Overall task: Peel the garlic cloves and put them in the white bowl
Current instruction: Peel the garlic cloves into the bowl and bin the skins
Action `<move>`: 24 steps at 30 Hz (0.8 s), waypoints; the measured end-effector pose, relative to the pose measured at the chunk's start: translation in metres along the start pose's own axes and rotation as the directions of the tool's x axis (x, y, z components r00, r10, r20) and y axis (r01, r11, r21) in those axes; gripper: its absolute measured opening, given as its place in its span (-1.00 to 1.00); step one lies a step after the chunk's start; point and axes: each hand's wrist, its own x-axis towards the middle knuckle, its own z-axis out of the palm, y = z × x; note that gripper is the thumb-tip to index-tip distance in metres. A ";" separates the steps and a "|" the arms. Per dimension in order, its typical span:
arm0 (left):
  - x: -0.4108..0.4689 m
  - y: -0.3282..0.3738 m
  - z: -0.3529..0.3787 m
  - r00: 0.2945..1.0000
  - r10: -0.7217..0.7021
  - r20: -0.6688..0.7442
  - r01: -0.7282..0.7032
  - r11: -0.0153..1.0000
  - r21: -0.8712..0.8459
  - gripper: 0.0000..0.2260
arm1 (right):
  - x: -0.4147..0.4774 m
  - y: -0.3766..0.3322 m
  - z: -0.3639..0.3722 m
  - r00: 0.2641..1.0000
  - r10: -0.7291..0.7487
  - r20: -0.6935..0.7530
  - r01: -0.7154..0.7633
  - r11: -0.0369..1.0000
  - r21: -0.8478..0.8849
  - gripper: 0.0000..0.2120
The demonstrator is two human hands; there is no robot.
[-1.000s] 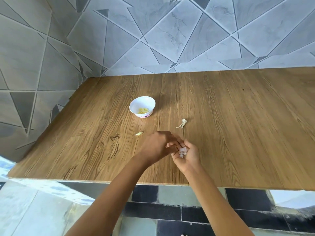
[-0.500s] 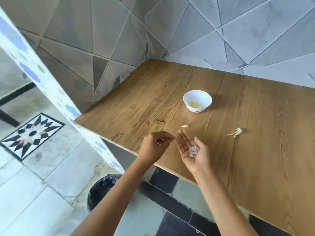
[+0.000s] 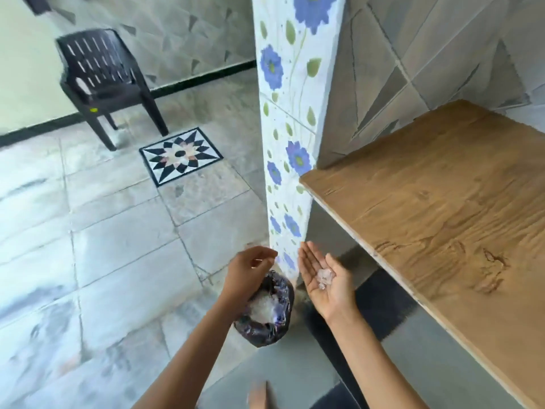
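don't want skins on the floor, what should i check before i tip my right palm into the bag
1. Skins ready: the garlic skins lie loose on the flat, palm-up right hand: ok.
2. Bag mouth open: the black bag gapes, with pale scraps inside: ok.
3. Palm over the bag: it looks to be right of the mouth, not above it: not ok.
4. Path free: the left hand is above the mouth, in the way: not ok.
5. Left hand empty: its fingers are curled and what they hold is hidden: cannot tell.
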 end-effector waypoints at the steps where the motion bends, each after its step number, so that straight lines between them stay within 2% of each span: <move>1: 0.014 -0.022 -0.012 0.999 -0.038 -0.024 0.038 0.999 0.010 -0.80 | 0.023 0.018 0.000 0.999 0.030 -0.021 -0.030 1.000 -0.007 -0.67; 7: 0.090 -0.161 -0.023 0.953 -0.296 -0.061 0.299 0.953 0.046 -0.80 | 0.142 0.092 -0.050 0.975 0.145 -0.166 -0.159 0.985 -0.072 -0.56; 14: 0.171 -0.367 0.046 0.911 -0.413 0.010 0.409 0.906 0.110 -0.81 | 0.306 0.164 -0.194 0.924 0.180 -0.339 -0.250 0.952 -0.176 -0.51; 17: 0.195 -0.439 0.086 0.915 -0.403 0.029 0.395 0.908 0.140 -0.81 | 0.362 0.185 -0.252 0.909 0.148 -0.389 -0.292 0.893 -0.343 -0.60; 20: 0.206 -0.481 0.116 0.910 -0.415 0.001 0.412 0.904 0.116 -0.80 | 0.399 0.199 -0.289 0.896 0.194 -0.398 -0.399 0.744 -0.536 -0.50; 23: 0.206 -0.500 0.135 0.895 -0.437 -0.089 0.441 0.897 0.032 -0.82 | 0.418 0.202 -0.314 0.832 0.209 -0.515 -0.510 0.652 -0.561 -0.41; 24: 0.204 -0.502 0.141 0.891 -0.434 -0.130 0.438 0.899 0.006 -0.82 | 0.422 0.202 -0.323 0.825 0.231 -0.515 -0.521 0.664 -0.537 -0.41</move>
